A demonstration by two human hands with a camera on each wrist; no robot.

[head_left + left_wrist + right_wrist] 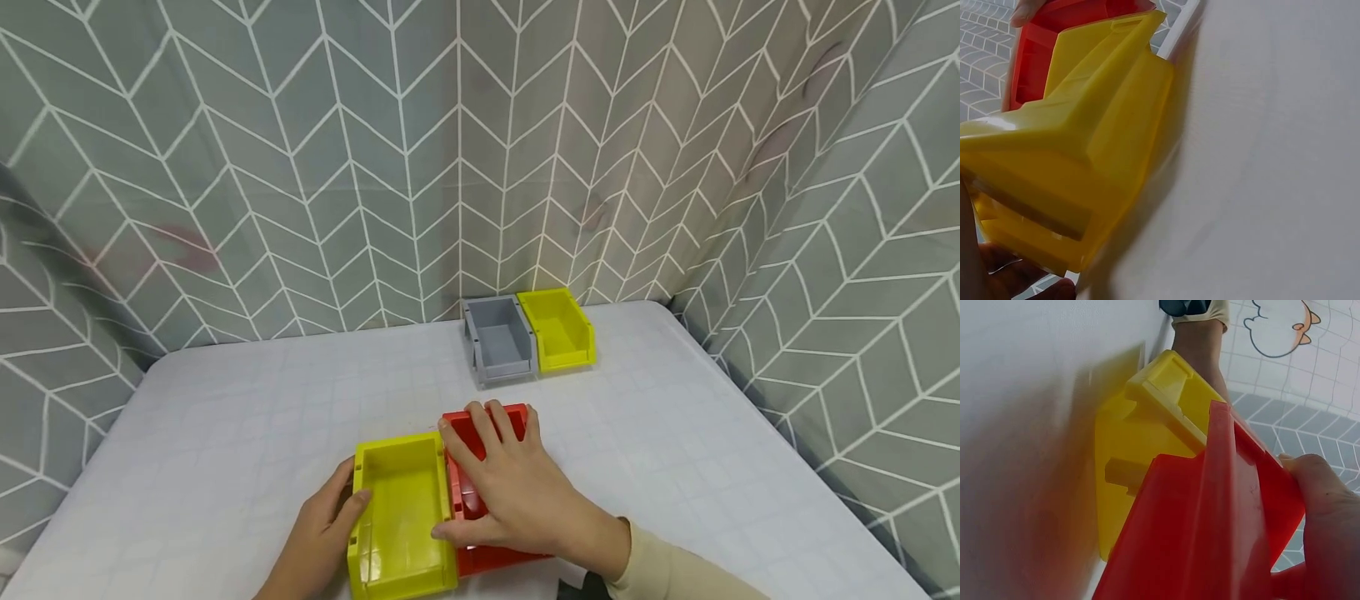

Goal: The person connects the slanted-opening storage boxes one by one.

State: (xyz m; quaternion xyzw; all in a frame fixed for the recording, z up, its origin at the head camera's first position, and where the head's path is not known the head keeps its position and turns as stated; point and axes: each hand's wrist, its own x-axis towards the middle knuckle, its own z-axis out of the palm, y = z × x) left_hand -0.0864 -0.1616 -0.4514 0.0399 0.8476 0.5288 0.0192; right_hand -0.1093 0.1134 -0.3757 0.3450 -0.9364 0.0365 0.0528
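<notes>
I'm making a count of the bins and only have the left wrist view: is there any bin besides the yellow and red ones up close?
Observer: Yes, the head view shows a gray bin toward the far edge of the table.

Operator: Is anything right beside it?

Observer: A second yellow bin, on its right as the person sees it.

Operator: My view barely catches the right hand. How does it lie?

Observer: In the head view, the right hand lies over the red bin, its fingers spread toward the bin's far end.
</notes>
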